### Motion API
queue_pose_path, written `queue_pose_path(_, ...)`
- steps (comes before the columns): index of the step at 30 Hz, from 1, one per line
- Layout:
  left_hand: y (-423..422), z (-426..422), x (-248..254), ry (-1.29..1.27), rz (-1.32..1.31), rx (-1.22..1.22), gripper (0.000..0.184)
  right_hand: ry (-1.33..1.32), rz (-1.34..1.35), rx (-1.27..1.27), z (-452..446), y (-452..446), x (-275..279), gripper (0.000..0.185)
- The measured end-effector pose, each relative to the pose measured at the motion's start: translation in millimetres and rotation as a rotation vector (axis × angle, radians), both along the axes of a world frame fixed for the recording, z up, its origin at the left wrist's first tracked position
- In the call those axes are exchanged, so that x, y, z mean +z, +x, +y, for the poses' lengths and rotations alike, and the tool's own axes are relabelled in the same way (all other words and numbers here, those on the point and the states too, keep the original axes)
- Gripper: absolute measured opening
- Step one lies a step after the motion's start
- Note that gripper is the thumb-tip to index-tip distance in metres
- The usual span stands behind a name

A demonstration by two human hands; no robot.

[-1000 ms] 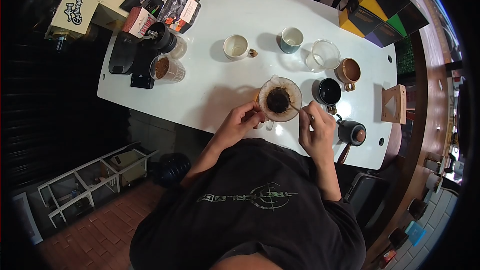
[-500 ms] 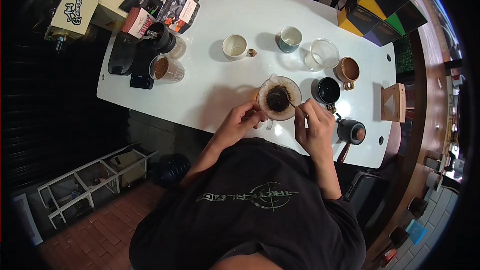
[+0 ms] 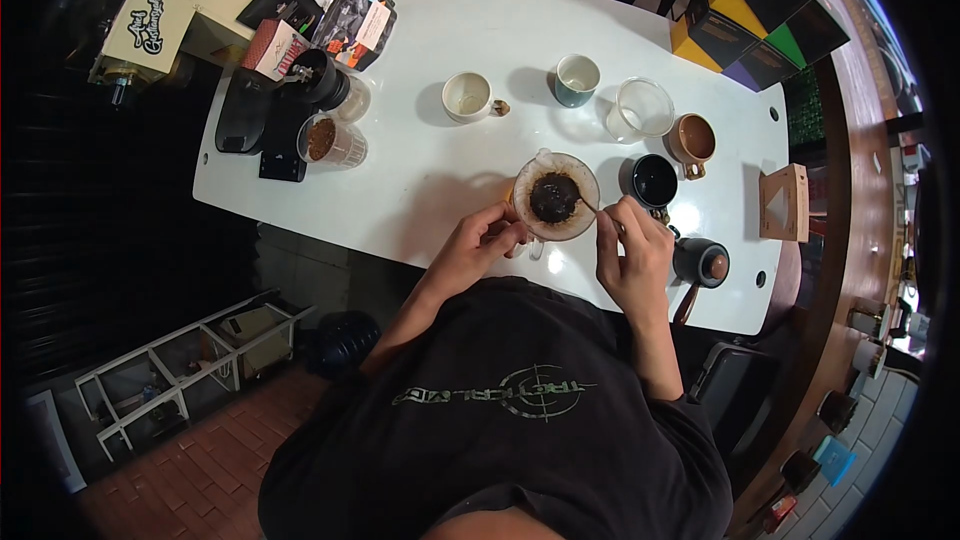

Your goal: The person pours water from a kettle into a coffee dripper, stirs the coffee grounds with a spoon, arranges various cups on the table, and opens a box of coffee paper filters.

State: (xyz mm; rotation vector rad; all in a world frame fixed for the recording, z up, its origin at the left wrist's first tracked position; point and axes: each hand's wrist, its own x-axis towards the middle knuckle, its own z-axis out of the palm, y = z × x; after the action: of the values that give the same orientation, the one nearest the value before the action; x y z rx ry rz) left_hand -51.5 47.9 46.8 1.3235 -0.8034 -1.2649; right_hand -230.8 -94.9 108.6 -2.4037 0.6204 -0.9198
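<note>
Near the person's edge of the white surface [image 3: 400, 170], a dripper [image 3: 587, 174] is seen, with wet, dark grounds [image 3: 553, 198] contained in it. At its left side, the left hand [image 3: 493, 232] is curled, with thumb and fingertips drawn nearly together; whether anything is gripped there or only steadied cannot be made out. By the right hand [image 3: 637, 252], its fingers folded in, a thin stirrer [image 3: 590, 205] is pinched and tilted, its lower end dipped into the grounds. Just beyond that hand a black mug [image 3: 655, 182] is placed, and to its right a pot [image 3: 692, 259] is set.
</note>
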Motion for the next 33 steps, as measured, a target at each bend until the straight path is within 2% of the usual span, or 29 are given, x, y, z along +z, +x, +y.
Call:
queue_pose_path(2, -1, -1, 1, 0.007, 0.006, 0.005, 0.016, -0.027, 0.002, -0.016, 1, -1, 0, 0.014)
queue_pose_path(5, 0, 0, 0, 0.009, -0.004, 0.000, 0.018, 0.183, 0.010, 0.040, 4, -3, 2, 0.012)
queue_pose_path(9, 1, -1, 1, 0.033, -0.030, -0.006, 0.017, 0.155, -0.043, 0.049, 1, -4, 5, 0.013)
queue_pose_path(12, 0, -1, 2, 0.020, -0.028, 0.001, 0.016, 0.117, 0.027, 0.080, 1, -1, -1, 0.014)
queue_pose_path(18, -3, -3, 11, 0.028, -0.022, 0.012, 0.017, 0.081, 0.028, -0.046, 1, -2, 0, 0.014)
queue_pose_path(24, -1, -2, 4, 0.004, -0.008, 0.009, 0.016, 0.323, -0.030, 0.022, 3, -2, 5, 0.011)
queue_pose_path(28, 1, 1, -3, -0.002, 0.006, -0.003, 0.018, 0.277, -0.003, 0.053, -1, -1, 2, 0.011)
queue_pose_path(30, 1, 0, -2, 0.002, 0.002, -0.004, 0.018, 0.127, 0.017, 0.052, -1, 1, -2, 0.011)
queue_pose_path(33, 1, 1, -4, 0.002, -0.002, -0.006, 0.018, 0.052, -0.003, 0.001, 1, -1, 0, 0.011)
